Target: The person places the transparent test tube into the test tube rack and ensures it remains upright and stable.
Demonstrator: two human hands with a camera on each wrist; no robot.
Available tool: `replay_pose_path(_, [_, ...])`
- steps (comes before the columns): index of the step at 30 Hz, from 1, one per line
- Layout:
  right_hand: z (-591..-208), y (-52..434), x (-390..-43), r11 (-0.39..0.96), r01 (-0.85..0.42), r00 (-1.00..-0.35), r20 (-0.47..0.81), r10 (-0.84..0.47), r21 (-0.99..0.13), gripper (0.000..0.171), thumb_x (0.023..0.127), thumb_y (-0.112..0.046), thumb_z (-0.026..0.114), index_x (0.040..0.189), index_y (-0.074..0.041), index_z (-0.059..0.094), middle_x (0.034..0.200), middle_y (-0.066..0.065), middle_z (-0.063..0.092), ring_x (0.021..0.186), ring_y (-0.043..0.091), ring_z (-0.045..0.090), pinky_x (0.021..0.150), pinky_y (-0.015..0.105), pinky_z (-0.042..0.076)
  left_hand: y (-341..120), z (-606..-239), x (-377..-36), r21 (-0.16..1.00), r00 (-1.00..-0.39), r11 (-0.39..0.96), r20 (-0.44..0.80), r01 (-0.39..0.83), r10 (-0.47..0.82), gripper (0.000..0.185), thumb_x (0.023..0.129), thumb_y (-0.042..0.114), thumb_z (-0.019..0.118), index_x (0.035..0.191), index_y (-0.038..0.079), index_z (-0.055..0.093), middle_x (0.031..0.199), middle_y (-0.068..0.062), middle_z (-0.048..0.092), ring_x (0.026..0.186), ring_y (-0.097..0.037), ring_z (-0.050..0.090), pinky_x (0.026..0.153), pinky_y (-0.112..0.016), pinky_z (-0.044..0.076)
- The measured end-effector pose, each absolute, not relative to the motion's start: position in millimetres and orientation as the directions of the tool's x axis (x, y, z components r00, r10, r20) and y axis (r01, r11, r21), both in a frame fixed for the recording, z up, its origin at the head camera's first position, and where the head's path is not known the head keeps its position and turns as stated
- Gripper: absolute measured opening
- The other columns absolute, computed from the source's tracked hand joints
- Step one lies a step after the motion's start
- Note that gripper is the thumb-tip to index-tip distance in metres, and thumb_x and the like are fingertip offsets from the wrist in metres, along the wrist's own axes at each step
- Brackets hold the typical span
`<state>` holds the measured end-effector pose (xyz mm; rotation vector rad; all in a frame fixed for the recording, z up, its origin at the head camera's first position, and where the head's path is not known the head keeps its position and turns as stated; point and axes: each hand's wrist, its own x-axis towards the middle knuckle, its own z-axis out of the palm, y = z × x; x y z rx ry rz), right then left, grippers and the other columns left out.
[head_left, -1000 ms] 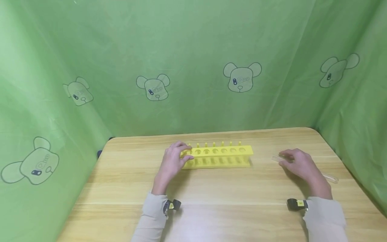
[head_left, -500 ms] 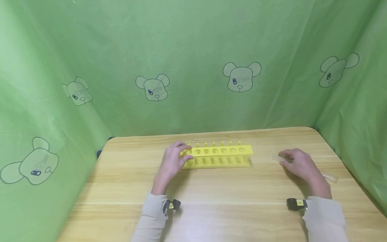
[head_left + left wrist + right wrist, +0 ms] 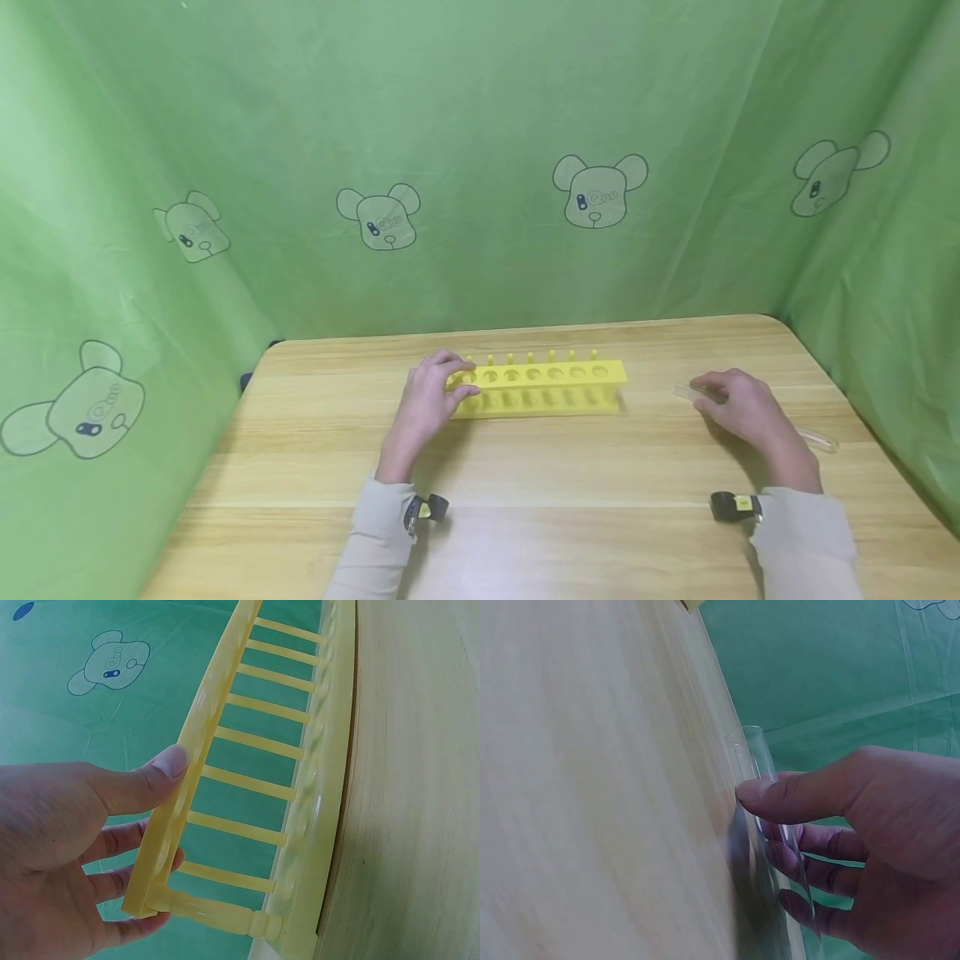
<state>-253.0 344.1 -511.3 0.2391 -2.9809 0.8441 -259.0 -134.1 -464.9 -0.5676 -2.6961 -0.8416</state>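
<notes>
A yellow test tube rack stands on the table, with a row of round holes and a row of pegs behind. My left hand grips its left end. In the left wrist view the thumb lies on the rack's top plate and the fingers reach around behind it. To the right, my right hand holds a clear test tube lying low along the tabletop, thumb on one side, fingers on the other. Past the right wrist shows a rounded clear tube end; the hand and forearm hide what lies between.
The wooden table has a rounded far right corner. Green curtains printed with bear heads hang behind it and along both sides. A black wrist camera sits on the right wrist and another camera on the left.
</notes>
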Motion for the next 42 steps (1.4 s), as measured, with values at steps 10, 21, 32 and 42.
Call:
replay_pose_path(10, [-510.8, 343.2, -252.9, 0.844, -0.163, -0.987, 0.082, -0.141, -0.511, 0.038, 0.092, -0.014, 0.072, 0.125, 0.005, 0.066, 0.114, 0.034, 0.064, 0.106, 0.055, 0.059, 0.091, 0.071, 0.046, -134.0, -463.5, -258.1, 0.487, -0.893, 0.758, 0.346, 0.433, 0.288, 0.038, 0.084, 0.023, 0.084, 0.119, 0.009, 0.075, 0.120, -0.007, 0.069, 0.112, -0.027, 0.065, 0.105, -0.050, 0.048])
replay_pose_path(21, [-509.7, 341.3, -250.9, 0.843, -0.147, -0.989, 0.062, -0.134, -0.517, 0.037, 0.093, -0.011, 0.071, 0.125, 0.006, 0.065, 0.116, 0.035, 0.063, 0.108, 0.055, 0.058, 0.092, 0.070, 0.046, -134.4, -464.0, -257.8, 0.490, -0.891, 0.754, 0.347, 0.437, 0.291, 0.038, 0.085, 0.023, 0.084, 0.119, 0.009, 0.075, 0.120, -0.007, 0.069, 0.112, -0.028, 0.064, 0.105, -0.051, 0.048])
replay_pose_path(32, [-508.3, 341.3, -250.5, 0.847, -0.146, -0.989, 0.058, -0.135, -0.511, 0.036, 0.094, -0.011, 0.071, 0.125, 0.007, 0.065, 0.116, 0.036, 0.063, 0.108, 0.056, 0.059, 0.092, 0.070, 0.047, -134.7, -464.3, -258.6, 0.487, -0.892, 0.757, 0.345, 0.436, 0.292, 0.039, 0.085, 0.024, 0.083, 0.120, 0.009, 0.074, 0.120, -0.006, 0.068, 0.113, -0.026, 0.064, 0.105, -0.049, 0.048])
replay_pose_path(42, [-508.4, 340.6, -250.4, 0.848, -0.147, -0.989, 0.062, -0.135, -0.509, 0.035, 0.095, -0.010, 0.070, 0.125, 0.007, 0.065, 0.115, 0.035, 0.064, 0.108, 0.055, 0.059, 0.092, 0.070, 0.047, -134.9, -464.1, -258.2, 0.491, -0.890, 0.751, 0.350, 0.441, 0.294, 0.038, 0.084, 0.021, 0.085, 0.119, 0.009, 0.075, 0.120, -0.008, 0.069, 0.112, -0.028, 0.064, 0.105, -0.051, 0.048])
